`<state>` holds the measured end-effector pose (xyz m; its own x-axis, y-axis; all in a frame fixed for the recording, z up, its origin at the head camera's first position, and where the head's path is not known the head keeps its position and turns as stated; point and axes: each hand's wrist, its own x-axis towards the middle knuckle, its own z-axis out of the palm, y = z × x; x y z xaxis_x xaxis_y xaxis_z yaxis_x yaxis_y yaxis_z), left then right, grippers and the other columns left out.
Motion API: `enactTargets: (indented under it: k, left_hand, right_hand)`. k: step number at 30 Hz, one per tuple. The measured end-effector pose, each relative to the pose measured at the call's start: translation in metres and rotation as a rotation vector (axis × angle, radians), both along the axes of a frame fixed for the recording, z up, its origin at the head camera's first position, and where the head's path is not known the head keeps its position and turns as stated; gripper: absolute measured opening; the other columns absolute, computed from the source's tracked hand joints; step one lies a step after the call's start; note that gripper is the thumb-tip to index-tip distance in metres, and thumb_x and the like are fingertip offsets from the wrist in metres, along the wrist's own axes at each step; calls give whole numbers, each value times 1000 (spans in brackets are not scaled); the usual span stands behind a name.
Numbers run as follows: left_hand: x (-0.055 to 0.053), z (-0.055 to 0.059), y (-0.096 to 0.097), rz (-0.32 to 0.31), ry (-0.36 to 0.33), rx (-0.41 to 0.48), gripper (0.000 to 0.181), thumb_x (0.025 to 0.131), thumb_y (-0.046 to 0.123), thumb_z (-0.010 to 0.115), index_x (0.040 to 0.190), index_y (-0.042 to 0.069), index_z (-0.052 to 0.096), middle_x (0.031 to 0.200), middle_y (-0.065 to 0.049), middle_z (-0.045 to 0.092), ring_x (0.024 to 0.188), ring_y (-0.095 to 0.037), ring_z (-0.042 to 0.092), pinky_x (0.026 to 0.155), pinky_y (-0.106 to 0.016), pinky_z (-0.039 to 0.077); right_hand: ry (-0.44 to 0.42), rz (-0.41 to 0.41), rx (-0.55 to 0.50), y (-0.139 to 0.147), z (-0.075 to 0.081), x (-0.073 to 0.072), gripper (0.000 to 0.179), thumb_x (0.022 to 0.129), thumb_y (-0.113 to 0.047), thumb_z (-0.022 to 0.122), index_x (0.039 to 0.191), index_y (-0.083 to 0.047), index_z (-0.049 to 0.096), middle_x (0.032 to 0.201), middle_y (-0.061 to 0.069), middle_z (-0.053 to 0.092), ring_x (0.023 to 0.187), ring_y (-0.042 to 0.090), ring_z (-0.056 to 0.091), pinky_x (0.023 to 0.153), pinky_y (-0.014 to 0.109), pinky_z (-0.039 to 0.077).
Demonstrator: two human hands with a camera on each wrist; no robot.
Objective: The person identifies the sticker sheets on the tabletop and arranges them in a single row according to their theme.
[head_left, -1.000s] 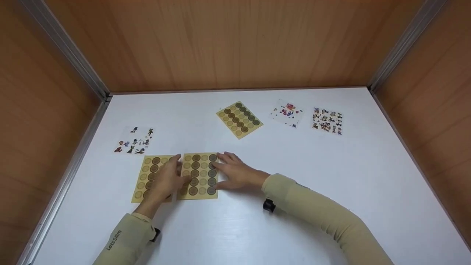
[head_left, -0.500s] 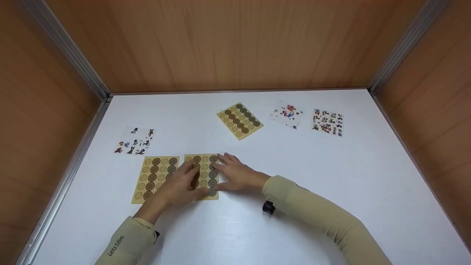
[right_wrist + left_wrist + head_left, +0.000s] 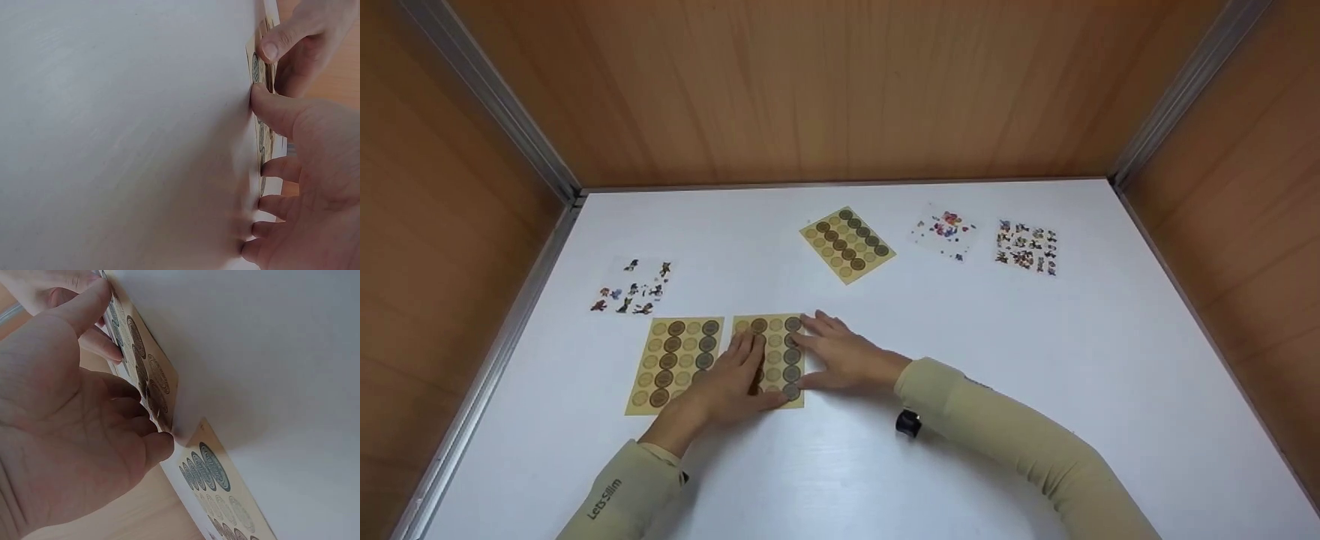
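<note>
Two kraft-coloured sheets of round stickers lie side by side at the front left of the table in the head view. My left hand (image 3: 731, 382) spreads over the right-hand sticker sheet (image 3: 775, 358), fingertips on it and thumb near its lower right corner. Along that sheet's right edge, my right hand (image 3: 847, 358) rests with fingers and thumb spread. The left-hand sticker sheet (image 3: 669, 360) is partly covered by my left hand and wrist. In the right wrist view, the right thumb (image 3: 275, 107) touches the sheet's edge, close to the left thumb (image 3: 273, 50).
A third kraft sticker sheet (image 3: 847, 245) lies turned at an angle farther back. Right of it are two clear sheets of small colourful stickers (image 3: 949, 229) and figure stickers (image 3: 1027, 247). Another clear sheet (image 3: 634, 289) lies far left. Wooden walls (image 3: 840, 90) enclose the table.
My left hand has moved right from the gap between the two sheets onto the right-hand sheet, its fingers now flatter. The right hand has stayed at that sheet's right edge.
</note>
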<state>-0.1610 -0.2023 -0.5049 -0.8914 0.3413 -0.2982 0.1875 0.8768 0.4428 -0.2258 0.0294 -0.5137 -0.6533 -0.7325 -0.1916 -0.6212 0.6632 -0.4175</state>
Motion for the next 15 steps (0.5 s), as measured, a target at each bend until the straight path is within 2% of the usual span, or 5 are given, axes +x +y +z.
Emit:
enactTargets:
  k: [3,9,15]
  left_hand:
    - [0,0,0,-5,-8,9,106,93,62,62,160,-4,11,167,-23,-1,153,-41,-2,114,-71,22]
    - [-2,0,-1,-16,-18,30,105,94,58,63,160,-5,10,166,-24,-1,153,-41,-3,120,-61,17]
    - [-3,-1,-1,-6,-21,23,106,93,59,64,160,-4,11,167,-24,0,153,-41,-2,119,-63,18]
  right_hand:
    - [-3,-1,0,0,-1,-1,83,94,-53,67,159,-11,35,168,15,15,154,36,10,124,46,10]
    - [2,2,2,0,0,-1,83,94,-53,67,158,-9,35,167,16,16,154,36,10,125,46,10]
    - [9,9,8,0,-2,-1,86,94,-54,66,158,-7,33,167,18,15,154,36,10,125,46,8]
